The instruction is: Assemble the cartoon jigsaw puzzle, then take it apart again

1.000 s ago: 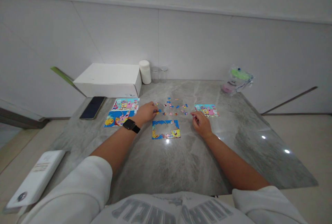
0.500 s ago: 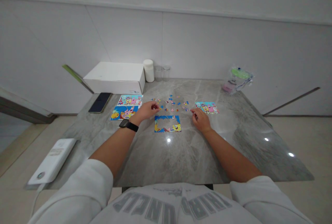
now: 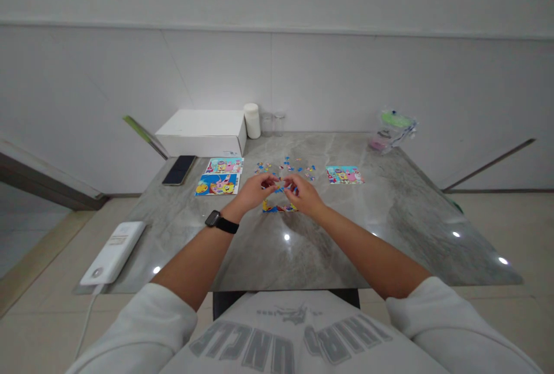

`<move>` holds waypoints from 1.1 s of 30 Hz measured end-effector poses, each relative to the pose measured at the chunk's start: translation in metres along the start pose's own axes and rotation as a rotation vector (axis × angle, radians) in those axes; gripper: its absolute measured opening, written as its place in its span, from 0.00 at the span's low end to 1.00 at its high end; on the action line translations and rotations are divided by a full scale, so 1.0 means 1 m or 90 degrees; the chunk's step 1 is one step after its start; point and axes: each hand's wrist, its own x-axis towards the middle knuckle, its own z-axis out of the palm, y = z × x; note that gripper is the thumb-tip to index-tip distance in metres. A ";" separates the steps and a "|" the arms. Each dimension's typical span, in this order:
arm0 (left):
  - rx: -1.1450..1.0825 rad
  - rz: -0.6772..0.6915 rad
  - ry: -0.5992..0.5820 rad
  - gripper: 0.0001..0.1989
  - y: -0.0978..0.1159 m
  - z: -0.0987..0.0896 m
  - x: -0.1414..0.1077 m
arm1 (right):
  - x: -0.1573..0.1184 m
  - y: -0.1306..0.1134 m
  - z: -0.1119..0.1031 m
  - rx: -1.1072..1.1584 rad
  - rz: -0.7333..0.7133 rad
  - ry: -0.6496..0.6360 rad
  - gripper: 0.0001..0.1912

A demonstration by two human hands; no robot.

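Observation:
My left hand and my right hand meet fingertip to fingertip over the jigsaw frame. Both are closed in a pinch at what looks like a small puzzle piece, its details too small to make out. The fingers cover most of the frame; its yellow and blue lower border shows beneath them. Just beyond the hands, several loose puzzle pieces lie scattered on the grey table. A black watch is on my left wrist.
Two picture cards, one blue and one turquoise, lie left; another card lies right. A phone, white box, white bottle, clear glasses, plastic bag and corded white device surround them.
My hands have come together from either side of the jigsaw frame, the right moving left and the left slightly right. They now cover much of it. The camera view has shifted slightly.

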 end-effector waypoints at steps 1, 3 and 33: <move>-0.015 -0.002 0.010 0.12 0.002 0.001 -0.002 | 0.002 -0.003 0.004 0.019 0.020 0.010 0.13; -0.041 -0.009 0.030 0.14 0.004 0.002 -0.005 | 0.006 -0.006 0.009 0.062 0.059 0.023 0.09; 0.024 0.038 0.196 0.11 -0.020 0.009 -0.007 | 0.023 0.035 0.033 0.239 0.131 0.118 0.10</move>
